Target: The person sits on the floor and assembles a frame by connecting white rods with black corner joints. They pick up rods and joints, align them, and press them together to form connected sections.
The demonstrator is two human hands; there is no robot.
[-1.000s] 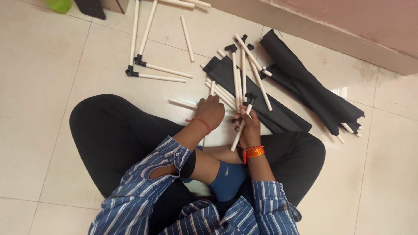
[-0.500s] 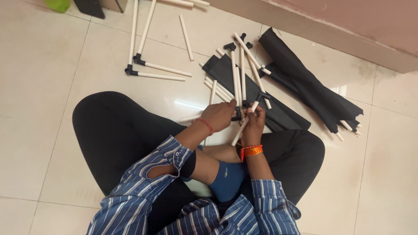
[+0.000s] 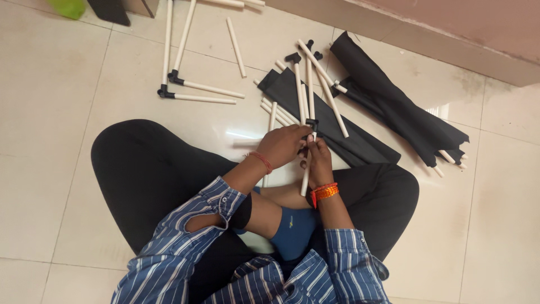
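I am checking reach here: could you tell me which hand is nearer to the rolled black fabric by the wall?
Right. The right hand sits nearer the rolled black fabric; the left hand lies just beyond it, farther away.

No packages, labels, signs or screens are visible anywhere on the tiled floor or along the wall at this moment.
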